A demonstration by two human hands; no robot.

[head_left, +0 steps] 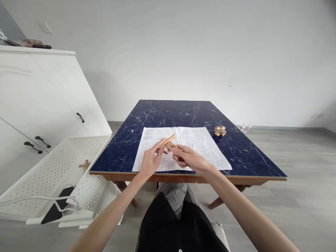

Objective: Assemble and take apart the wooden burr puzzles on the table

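Over the middle of the paper sheet (204, 150), my left hand (151, 160) grips a long, light wooden puzzle piece (168, 140) that slants up to the right. Between the fingertips of my right hand (190, 158) is a second, notched wooden puzzle piece (170, 145). The two pieces meet or overlap; whether they interlock I cannot tell. My fingers hide part of both. An assembled wooden puzzle (219, 131), made of crossed blocks, rests on the table to the right of the sheet.
The printed sheet lies on a dark blue marbled table (173, 112). At left, a white perforated basket (49, 178) holds a wooden piece (85, 164), beside a white cabinet (49, 94). A cable (39, 198) and black tablet-like object (59, 206) lie there. Clear bottles (245, 127) stand beyond the table's right edge.
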